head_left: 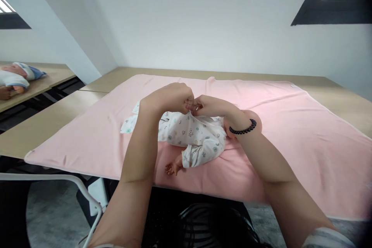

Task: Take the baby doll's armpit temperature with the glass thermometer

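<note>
A baby doll in a white patterned outfit (186,130) lies on its back on a pink cloth (95,128), its head to the right, partly hidden by my right forearm. My left hand (178,97) and my right hand (207,105) meet above the doll's middle, fingers pinched together. Between them the front of the outfit is pulled up into a small peak. One doll hand (173,166) rests on the cloth near the front edge. A black beaded bracelet (243,127) circles my right wrist.
The pink cloth covers most of a wooden table (345,97). Another doll (17,77) lies on a separate table at the far left. A white curved metal frame (84,190) stands at the lower left, and a wall rises behind.
</note>
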A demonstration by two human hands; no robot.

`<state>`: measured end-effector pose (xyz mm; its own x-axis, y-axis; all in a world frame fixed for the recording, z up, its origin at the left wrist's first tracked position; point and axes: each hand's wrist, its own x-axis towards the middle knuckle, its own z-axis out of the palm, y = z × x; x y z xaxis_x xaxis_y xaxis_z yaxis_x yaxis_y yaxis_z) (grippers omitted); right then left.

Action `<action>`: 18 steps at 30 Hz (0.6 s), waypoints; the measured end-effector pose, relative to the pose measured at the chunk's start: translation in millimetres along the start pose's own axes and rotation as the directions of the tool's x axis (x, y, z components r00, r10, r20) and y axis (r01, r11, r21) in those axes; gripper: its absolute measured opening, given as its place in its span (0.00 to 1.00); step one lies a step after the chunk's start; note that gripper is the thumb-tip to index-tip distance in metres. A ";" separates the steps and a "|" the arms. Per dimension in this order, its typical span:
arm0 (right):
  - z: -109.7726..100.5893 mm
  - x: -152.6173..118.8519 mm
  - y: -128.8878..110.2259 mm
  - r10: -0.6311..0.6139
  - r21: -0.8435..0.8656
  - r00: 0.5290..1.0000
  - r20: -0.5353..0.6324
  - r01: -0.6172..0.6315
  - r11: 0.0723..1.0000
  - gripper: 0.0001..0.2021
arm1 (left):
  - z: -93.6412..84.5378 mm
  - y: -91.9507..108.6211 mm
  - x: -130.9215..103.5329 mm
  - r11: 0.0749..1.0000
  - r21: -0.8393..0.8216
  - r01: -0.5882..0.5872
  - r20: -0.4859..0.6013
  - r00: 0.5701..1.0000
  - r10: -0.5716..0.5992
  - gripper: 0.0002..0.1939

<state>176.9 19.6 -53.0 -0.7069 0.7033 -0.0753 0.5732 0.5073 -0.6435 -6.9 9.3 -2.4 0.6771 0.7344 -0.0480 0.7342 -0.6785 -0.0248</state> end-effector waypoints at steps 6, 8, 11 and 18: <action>1.4 7.2 14.1 0.021 0.062 0.999 -0.032 -0.019 0.998 0.06 | 4.2 2.8 5.3 0.997 0.065 -0.050 -0.039 0.998 0.053 0.06; 2.2 9.0 16.8 0.022 0.068 0.999 -0.031 -0.020 0.998 0.05 | 3.9 3.2 5.0 0.999 0.036 -0.032 -0.022 0.999 0.032 0.05; 3.2 7.5 13.3 0.059 -0.005 0.995 -0.077 -0.060 0.998 0.04 | 2.5 3.7 3.5 1.000 -0.013 0.011 0.014 1.000 -0.010 0.04; -3.6 1.6 8.1 0.079 0.026 0.992 -0.095 -0.077 0.997 0.12 | -1.3 10.7 -1.1 0.996 -0.086 0.030 0.148 0.989 -0.017 0.06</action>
<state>181.9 26.7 -55.6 -0.6165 0.7856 -0.0531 0.6148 0.4382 -0.6557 0.3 1.3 -1.2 0.6498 0.7348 -0.1947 0.7556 -0.6523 0.0601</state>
